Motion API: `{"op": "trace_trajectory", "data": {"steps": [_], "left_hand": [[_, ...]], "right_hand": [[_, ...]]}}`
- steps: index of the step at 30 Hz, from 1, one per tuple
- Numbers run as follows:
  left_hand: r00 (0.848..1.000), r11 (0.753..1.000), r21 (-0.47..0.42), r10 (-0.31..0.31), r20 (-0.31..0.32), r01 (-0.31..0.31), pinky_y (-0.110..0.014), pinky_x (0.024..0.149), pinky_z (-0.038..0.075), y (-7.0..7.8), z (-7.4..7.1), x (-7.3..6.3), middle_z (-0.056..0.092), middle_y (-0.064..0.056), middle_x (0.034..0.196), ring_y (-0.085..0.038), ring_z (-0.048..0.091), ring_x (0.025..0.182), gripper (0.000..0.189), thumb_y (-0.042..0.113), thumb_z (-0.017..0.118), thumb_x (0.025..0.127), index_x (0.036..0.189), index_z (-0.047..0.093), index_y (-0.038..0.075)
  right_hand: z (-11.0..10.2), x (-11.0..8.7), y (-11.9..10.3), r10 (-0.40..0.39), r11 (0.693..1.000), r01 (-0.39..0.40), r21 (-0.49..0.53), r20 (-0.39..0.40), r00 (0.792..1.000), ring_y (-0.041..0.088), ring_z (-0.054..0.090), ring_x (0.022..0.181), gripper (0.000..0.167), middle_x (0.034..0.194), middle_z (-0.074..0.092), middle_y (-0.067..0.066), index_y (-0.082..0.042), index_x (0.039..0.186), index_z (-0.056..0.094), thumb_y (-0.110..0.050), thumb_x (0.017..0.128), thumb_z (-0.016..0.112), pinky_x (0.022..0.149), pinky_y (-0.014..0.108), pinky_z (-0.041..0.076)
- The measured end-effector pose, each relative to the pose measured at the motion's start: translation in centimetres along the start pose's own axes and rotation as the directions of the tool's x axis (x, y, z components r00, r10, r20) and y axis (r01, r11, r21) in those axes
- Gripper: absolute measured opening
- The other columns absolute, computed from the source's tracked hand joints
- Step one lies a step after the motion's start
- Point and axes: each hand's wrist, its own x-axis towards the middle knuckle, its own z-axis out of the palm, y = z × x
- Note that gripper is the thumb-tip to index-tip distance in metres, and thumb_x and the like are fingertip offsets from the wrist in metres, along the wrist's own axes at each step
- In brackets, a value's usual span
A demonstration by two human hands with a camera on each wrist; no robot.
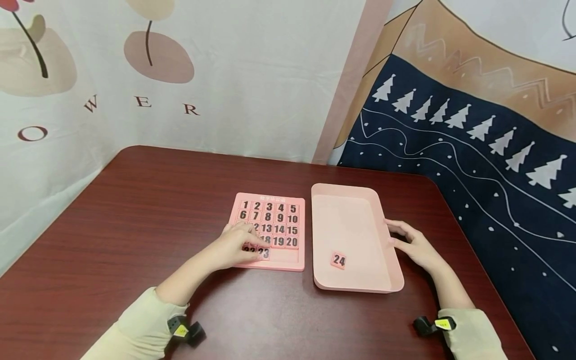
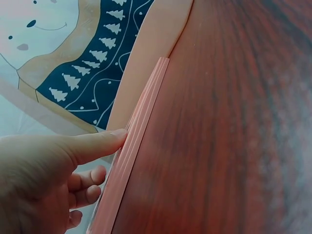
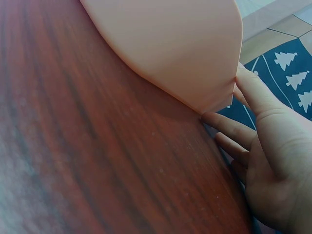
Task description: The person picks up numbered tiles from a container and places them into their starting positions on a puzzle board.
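On the table lies a pink number board (image 1: 302, 232) with its rows of black-numbered tiles. My left hand (image 1: 234, 245) reaches over its lower left, thumb and forefinger at the tile marked 23 (image 1: 264, 253) in the bottom row, hiding several tiles. The left wrist view shows the left thumb (image 2: 105, 144) extended against the board (image 2: 134, 141), other fingers loosely bent. A shallow pink tray (image 1: 346, 205) stands right of the board, with a tile marked 24 (image 1: 338, 260) lying in it. My right hand (image 1: 416, 247) holds the tray's right wall between thumb and fingers.
The brown wooden table (image 1: 180, 200) has a rounded far edge. Behind it hangs a pale printed cloth (image 1: 252, 75), and a dark blue cloth with white trees (image 1: 450, 150) hangs along the right side. Each wrist carries a small black camera (image 1: 191, 334).
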Motion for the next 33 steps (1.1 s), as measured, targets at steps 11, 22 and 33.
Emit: {"op": "trace_trajectory", "data": {"steps": [11,22,33], "left_hand": [[0.998,0.999,0.016,0.039,-0.056,-0.038,-0.038,0.076,0.032,1.3,0.0,1.1,0.051,0.006,0.081,-0.012,0.044,0.08,0.021,0.024,0.08,0.075,0.096,0.078,0.019],[0.988,0.985,-0.075,0.149,-0.049,-0.153,-0.041,0.086,0.036,7.0,2.1,5.8,0.06,0.001,0.097,-0.014,0.05,0.094,0.031,0.029,0.076,0.081,0.109,0.073,0.017],[0.97,0.975,-0.008,0.224,0.093,-0.224,-0.03,0.089,0.034,10.2,4.8,9.6,0.059,0.006,0.099,-0.011,0.047,0.1,0.036,0.035,0.075,0.081,0.113,0.072,0.019]], "right_hand": [[-0.1,0.0,0.1,0.008,1.0,-0.008,-0.001,0.002,1.0,-0.004,0.047,0.115,0.048,0.132,0.05,0.027,0.0,0.139,0.046,-0.006,0.093,0.06,0.092,0.013,0.035],[-0.1,0.1,0.1,0.0,1.0,0.0,0.004,-0.002,1.0,-0.002,0.048,0.115,0.048,0.131,0.051,0.026,0.0,0.138,0.046,-0.005,0.093,0.061,0.092,0.014,0.037],[-0.1,0.1,0.2,-0.008,1.0,0.008,0.003,-0.002,1.0,-0.002,0.048,0.115,0.048,0.131,0.053,0.02,0.001,0.138,0.046,-0.003,0.092,0.06,0.092,0.015,0.037]]}}
